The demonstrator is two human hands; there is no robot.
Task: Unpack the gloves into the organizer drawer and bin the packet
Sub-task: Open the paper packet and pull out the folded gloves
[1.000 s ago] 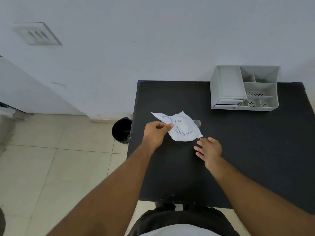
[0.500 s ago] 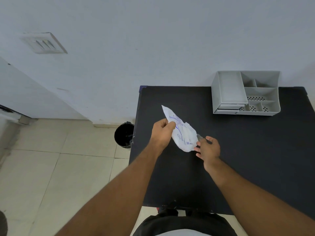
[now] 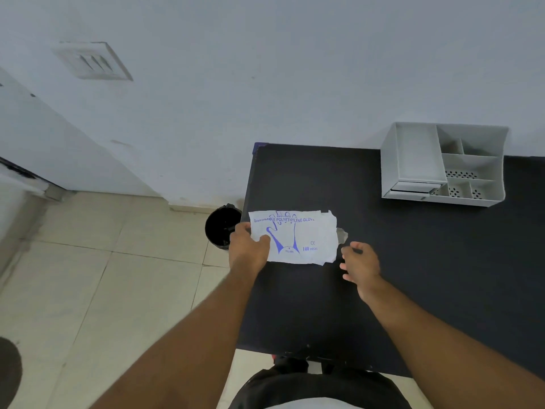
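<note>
While the left hand is pinching the glove packet by its left edge, thumb on top and fingers curled behind, the packet is hanging flat-faced over the near-left part of the black table, blue print facing up at us. It is looking thin, crumpled and floppy, surely very light, the sort of limp film that is going to sag and slither unless it is being held at two edges. A small pale tab is poking out at its right side, possibly a glove tip or torn film; hard to say which. That right edge is looking like the sensible place to take hold for drawing the gloves out. Just beside it, the right hand is hovering empty, fingers loosely spread, not touching the packet. Further out, the grey organizer is sitting at the far right against the wall, its drawer appearing shut or nearly so. Off the table's left edge, the black bin is waiting on the floor tiles.
</note>
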